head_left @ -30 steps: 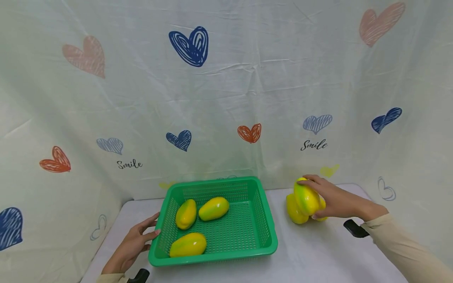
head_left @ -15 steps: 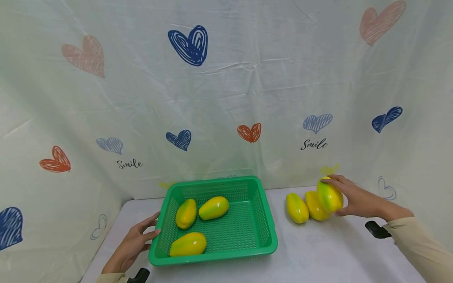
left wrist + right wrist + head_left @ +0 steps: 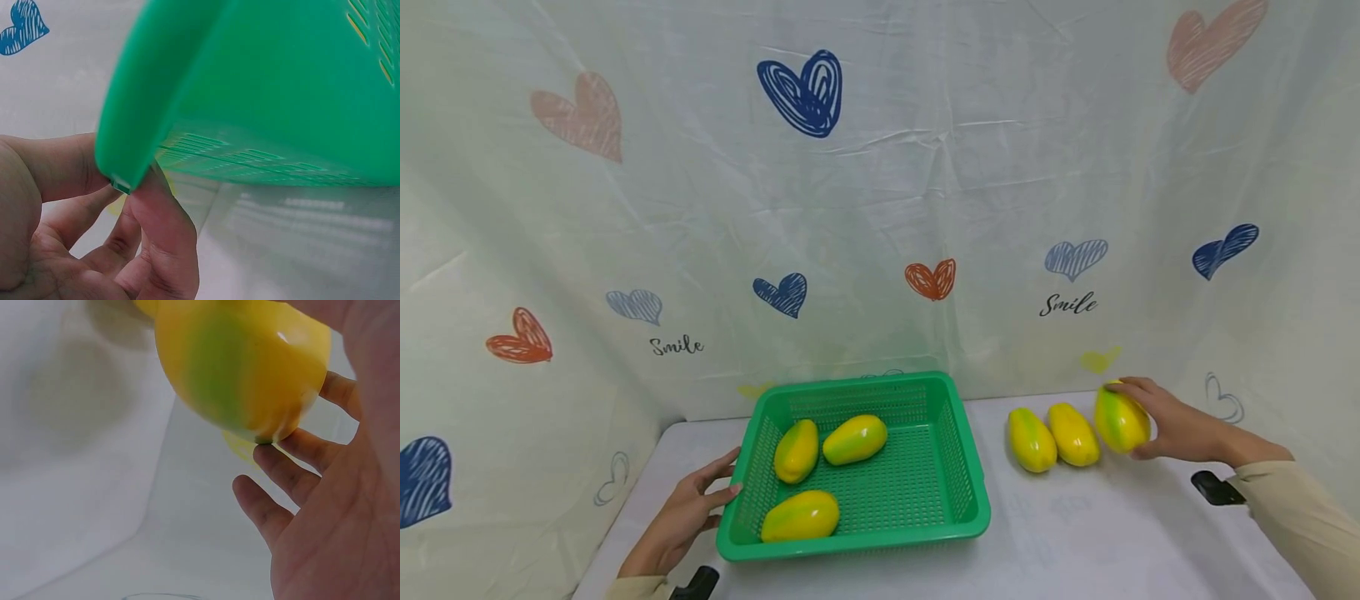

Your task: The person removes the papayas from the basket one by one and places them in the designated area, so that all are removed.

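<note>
At the right of the table my right hand (image 3: pixel 1180 425) grips a glossy yellow-green mango (image 3: pixel 1122 419), thumb low on its near side and fingers over its top. In the right wrist view, fingertips touch the end of this mango (image 3: pixel 237 369). Two more mangoes, a left one (image 3: pixel 1032 440) and a middle one (image 3: pixel 1074 434), lie beside it on the cloth. My left hand (image 3: pixel 681 517) holds the left rim of a green plastic basket (image 3: pixel 977 508). In the left wrist view, the rim (image 3: pixel 140 94) sits between thumb and finger. Inside the basket rest three mangoes, one of them at the front (image 3: pixel 801 516).
A white cloth covers the table (image 3: pixel 1037 542). Behind it hangs a pale curtain (image 3: pixel 865 200) printed with hearts and the word "Smile". The right part of the basket's floor shows bare mesh.
My right hand has moved right with its mango and lowered it slightly, away from the other two, which now show fully. My left hand and the basket have stayed in place.
</note>
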Demonstrator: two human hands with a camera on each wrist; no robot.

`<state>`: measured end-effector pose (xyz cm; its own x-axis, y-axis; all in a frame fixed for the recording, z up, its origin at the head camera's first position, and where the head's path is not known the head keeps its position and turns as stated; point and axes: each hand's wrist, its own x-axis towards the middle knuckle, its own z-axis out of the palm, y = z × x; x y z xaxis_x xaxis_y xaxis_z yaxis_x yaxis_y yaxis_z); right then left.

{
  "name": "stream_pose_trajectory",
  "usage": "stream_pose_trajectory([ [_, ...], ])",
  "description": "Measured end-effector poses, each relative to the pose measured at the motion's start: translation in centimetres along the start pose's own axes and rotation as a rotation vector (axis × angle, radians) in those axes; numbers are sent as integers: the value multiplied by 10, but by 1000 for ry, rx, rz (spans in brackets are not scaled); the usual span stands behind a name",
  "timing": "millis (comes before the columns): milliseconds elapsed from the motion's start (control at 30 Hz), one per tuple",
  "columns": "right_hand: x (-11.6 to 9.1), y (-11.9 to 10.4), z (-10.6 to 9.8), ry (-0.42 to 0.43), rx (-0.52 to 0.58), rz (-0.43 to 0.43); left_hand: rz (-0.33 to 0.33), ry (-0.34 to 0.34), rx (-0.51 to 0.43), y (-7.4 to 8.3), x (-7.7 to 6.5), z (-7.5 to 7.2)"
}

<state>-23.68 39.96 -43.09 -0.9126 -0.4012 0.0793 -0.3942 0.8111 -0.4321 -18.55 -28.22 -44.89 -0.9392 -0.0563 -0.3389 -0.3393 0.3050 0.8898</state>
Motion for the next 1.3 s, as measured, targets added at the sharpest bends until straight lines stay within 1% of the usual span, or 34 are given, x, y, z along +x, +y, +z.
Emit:
stream_pose_trajectory([
  [200, -3, 13, 8, -25, 29, 24, 4, -2, 5, -1, 0, 0],
  [333, -3, 20, 14, -59, 49, 59, 0, 5, 10, 0, 0, 0],
  [500, -2, 23, 18, -95, 67, 98, -3, 12, 8, 0, 1, 1],
  [633, 0, 24, 20, -116, 79, 112, -7, 19, 6, 0, 1, 2],
  [767, 2, 24, 21, -139, 96, 118, -7, 24, 8, 0, 1, 2],
  [967, 6, 27, 24, -159, 87, 114, -5, 24, 8, -1, 1, 2],
  [1300, 8, 30, 29, -171, 92, 96, -16, 25, 5, 0, 1, 2],
])
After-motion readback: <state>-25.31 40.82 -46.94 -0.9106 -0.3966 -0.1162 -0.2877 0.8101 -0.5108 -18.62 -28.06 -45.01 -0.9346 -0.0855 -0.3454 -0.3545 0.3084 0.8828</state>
